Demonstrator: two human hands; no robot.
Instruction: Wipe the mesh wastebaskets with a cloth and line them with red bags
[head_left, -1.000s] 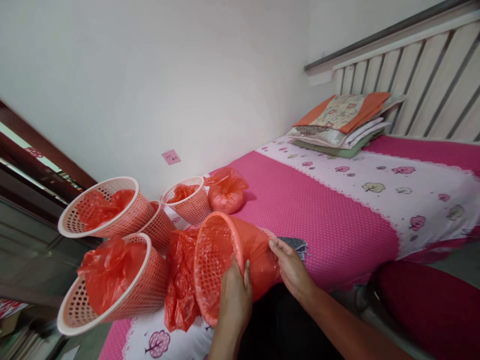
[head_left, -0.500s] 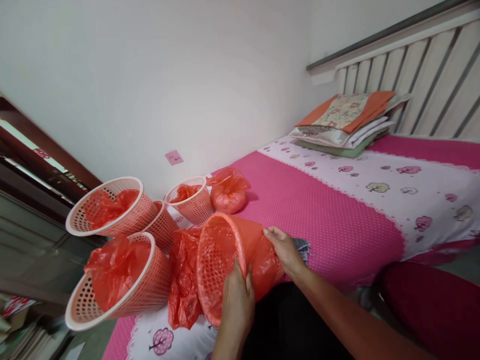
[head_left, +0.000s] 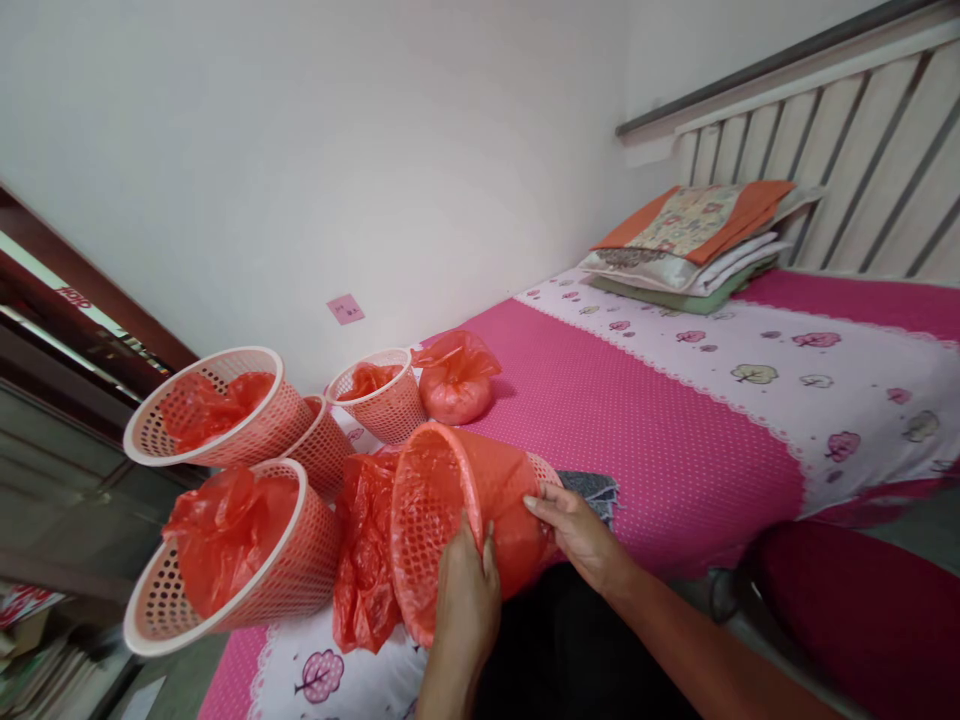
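Note:
A pink mesh basket [head_left: 427, 520] lies on its side at the bed's near edge, its mouth facing left, with a red plastic bag [head_left: 510, 500] pulled over its outside. My left hand [head_left: 465, 600] grips the basket's rim from below, fingers curled over the edge. My right hand [head_left: 574, 530] rests on the bag-covered wall of the basket, fingers pressing the plastic. A loose red bag [head_left: 364, 560] hangs beside the basket's mouth.
Several pink baskets holding red bags [head_left: 225, 545] [head_left: 206, 410] [head_left: 375, 395] stand to the left. A knotted red bag [head_left: 455, 380] lies on the pink bedspread [head_left: 637, 420]. Folded bedding [head_left: 690, 240] sits by the slatted headboard [head_left: 825, 170]. A grey cloth [head_left: 596, 487] lies by my right hand.
My right hand has slid a little along the bag-covered basket wall and back. The basket has tilted slightly; my left hand keeps its grip on the rim.

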